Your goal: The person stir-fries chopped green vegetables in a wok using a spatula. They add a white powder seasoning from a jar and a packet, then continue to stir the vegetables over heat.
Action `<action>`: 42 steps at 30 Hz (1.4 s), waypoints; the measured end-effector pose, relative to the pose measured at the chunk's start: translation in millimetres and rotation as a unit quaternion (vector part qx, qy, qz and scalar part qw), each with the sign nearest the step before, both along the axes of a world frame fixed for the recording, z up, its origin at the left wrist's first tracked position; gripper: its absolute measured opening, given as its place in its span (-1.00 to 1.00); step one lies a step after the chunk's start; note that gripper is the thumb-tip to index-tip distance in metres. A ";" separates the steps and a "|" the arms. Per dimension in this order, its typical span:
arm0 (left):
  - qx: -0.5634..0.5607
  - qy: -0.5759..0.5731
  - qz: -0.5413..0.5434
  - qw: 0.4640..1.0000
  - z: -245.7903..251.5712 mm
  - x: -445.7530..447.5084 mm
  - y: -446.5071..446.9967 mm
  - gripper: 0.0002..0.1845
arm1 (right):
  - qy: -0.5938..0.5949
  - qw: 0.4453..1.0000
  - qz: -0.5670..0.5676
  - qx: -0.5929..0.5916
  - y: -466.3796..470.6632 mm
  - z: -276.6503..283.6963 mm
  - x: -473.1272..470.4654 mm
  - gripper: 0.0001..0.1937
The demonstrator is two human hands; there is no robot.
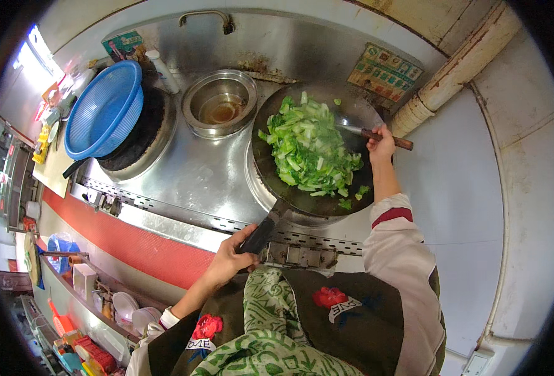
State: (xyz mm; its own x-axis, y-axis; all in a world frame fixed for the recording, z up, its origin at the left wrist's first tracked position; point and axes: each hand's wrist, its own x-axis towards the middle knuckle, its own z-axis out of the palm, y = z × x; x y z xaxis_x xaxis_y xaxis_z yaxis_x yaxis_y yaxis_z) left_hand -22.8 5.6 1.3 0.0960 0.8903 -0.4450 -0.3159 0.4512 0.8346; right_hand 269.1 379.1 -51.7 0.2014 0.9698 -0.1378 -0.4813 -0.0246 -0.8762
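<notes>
A large dark wok [277, 174] sits on the right burner of a steel range, heaped with chopped leafy greens [307, 145]. My left hand [237, 254] grips the wok's black handle [260, 235], which points toward my body. In my right hand [381, 143] is the wooden handle of a metal cooking utensil [371, 135]. Its head reaches in at the right side of the greens and is partly hidden by them. A few loose pieces of leaf cling to the wok's right and lower wall.
Left of the wok stands a steel pot [219, 103] holding brownish liquid. Farther left, a blue plastic colander [105, 110] rests over a black pan [138, 141]. Behind them are a white bottle [163, 71] and a wall faucet [206, 16]. A rusty pipe [450, 70] runs along the right wall.
</notes>
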 end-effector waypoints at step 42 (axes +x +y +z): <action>0.031 -0.034 -0.002 0.999 -11.2 -2.4 2.7 -0.28 | -0.537 0.823 0.163 0.080 -85.8 212.9 -28.0 -0.67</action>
